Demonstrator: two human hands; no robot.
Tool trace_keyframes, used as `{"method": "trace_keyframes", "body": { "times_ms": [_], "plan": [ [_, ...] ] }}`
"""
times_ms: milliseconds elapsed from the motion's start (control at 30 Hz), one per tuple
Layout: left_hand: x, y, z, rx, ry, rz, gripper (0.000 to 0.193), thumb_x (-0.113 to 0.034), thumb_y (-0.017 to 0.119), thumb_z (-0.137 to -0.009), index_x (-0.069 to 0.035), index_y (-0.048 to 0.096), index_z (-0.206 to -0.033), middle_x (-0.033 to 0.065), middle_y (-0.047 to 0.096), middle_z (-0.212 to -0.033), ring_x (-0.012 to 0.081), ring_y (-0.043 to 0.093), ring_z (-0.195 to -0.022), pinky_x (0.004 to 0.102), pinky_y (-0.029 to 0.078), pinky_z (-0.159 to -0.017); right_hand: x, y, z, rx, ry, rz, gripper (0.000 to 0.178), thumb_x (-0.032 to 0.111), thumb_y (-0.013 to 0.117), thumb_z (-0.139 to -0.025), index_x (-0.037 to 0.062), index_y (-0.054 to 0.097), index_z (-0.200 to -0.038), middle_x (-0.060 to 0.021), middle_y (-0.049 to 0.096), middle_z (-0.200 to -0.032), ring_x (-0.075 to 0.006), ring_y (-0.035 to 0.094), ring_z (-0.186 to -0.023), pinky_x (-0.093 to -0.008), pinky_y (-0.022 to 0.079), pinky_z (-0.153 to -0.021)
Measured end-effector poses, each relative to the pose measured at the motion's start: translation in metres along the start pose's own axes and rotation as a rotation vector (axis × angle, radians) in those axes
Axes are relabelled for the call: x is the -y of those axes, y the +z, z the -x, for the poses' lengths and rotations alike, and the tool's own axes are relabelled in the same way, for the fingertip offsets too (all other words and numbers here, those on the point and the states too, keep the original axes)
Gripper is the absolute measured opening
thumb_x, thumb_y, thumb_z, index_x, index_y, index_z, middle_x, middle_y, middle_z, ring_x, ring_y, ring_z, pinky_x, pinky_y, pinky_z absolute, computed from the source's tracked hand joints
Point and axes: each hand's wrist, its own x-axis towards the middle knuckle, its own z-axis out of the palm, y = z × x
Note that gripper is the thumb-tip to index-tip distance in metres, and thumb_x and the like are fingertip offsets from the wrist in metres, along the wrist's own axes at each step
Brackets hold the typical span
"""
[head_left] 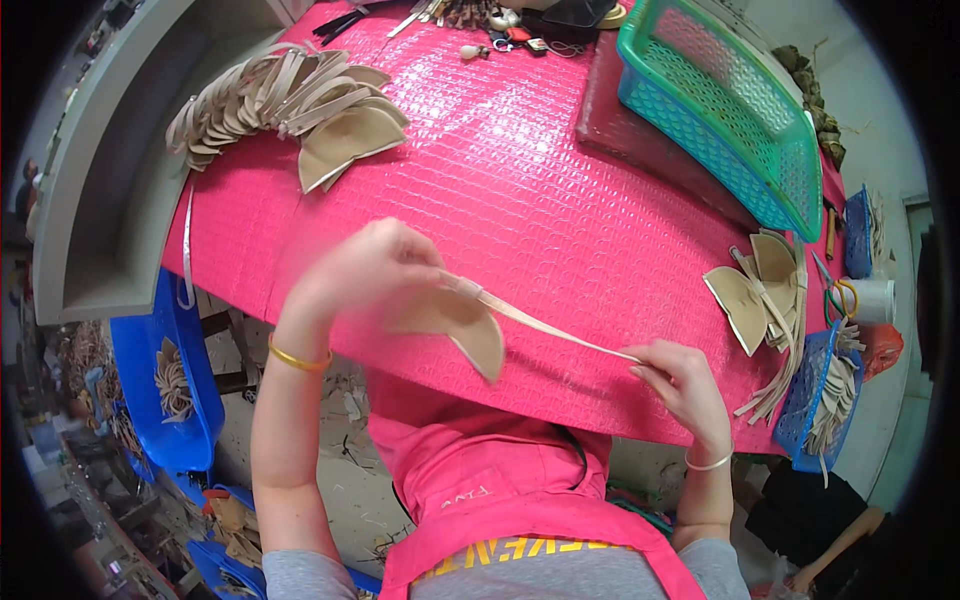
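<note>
My left hand (375, 270), smeared by motion, is closed on a beige curved leather-like piece (470, 335) above the pink table's near edge. A narrow beige strap (550, 330) runs from a small clear or metallic fitting by that hand. It stretches right and slightly down to my right hand (680, 385), whose thumb and fingers pinch its far end. The left fingertips are partly hidden. At the table's upper left lies a fanned row of similar beige strapped pieces (290, 105). More beige pieces (765, 285) with long straps lie beyond my right hand.
A green plastic basket (720, 120) rests on a dark red block (640, 120) at the far right. Scissors (835, 290), a white roll (876, 302) and a blue basket of straps (825, 395) line the right edge. A grey shelf (110, 190) and blue bin (205, 400) stand left.
</note>
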Motion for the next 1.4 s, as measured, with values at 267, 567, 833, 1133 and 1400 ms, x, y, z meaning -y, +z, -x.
{"method": "trace_keyframes", "body": {
  "times_ms": [267,567,833,1133,1400],
  "plan": [
    [-0.003,0.010,-0.022,-0.325,0.032,0.201,0.020,-0.005,0.060,-0.073,0.005,0.056,-0.090,0.0050,0.057,-0.064,0.0082,0.055,-0.052,0.0199,0.042,-0.048,0.004,0.010,0.020,-0.548,-0.107,-0.513,0.016,0.001,0.066,-0.066,0.0011,0.060,-0.081,-0.0058,0.055,-0.067,-0.0144,0.055,-0.065,-0.0246,0.043,-0.056],
    [-0.005,0.007,-0.007,-0.176,0.133,0.293,0.025,-0.005,0.064,-0.070,0.006,0.059,-0.092,0.0059,0.061,-0.074,0.0094,0.058,-0.069,0.0190,0.045,-0.060,0.051,0.073,-0.090,-0.145,0.156,-0.937,0.018,0.009,0.054,-0.080,-0.0010,0.057,-0.095,-0.0028,0.057,-0.067,-0.0090,0.053,-0.054,-0.0236,0.044,-0.050],
    [-0.002,0.025,-0.001,-0.248,0.138,0.429,0.017,-0.002,0.064,-0.070,0.005,0.058,-0.085,0.0066,0.061,-0.075,0.0091,0.058,-0.068,0.0204,0.047,-0.061,0.058,0.092,-0.111,-0.217,0.064,-0.599,0.014,0.010,0.053,-0.079,-0.0003,0.061,-0.083,-0.0103,0.059,-0.062,-0.0119,0.057,-0.057,-0.0256,0.045,-0.052],
    [-0.006,0.038,0.001,-0.356,0.212,0.808,0.012,-0.001,0.063,-0.072,0.005,0.058,-0.082,0.0068,0.060,-0.073,0.0097,0.057,-0.066,0.0202,0.046,-0.060,0.060,0.090,-0.117,-0.247,0.007,-0.823,0.016,0.011,0.051,-0.082,-0.0019,0.060,-0.088,-0.0053,0.060,-0.068,-0.0107,0.057,-0.061,-0.0234,0.045,-0.055],
    [-0.012,0.036,-0.001,-0.493,0.310,0.224,0.019,-0.008,0.064,-0.072,0.003,0.058,-0.086,0.0052,0.059,-0.074,0.0114,0.055,-0.064,0.0224,0.044,-0.060,0.055,0.086,-0.116,-0.153,-0.005,-0.949,0.021,0.013,0.046,-0.086,-0.0033,0.057,-0.094,-0.0032,0.058,-0.068,-0.0068,0.055,-0.061,-0.0204,0.045,-0.053]
  ]
}}
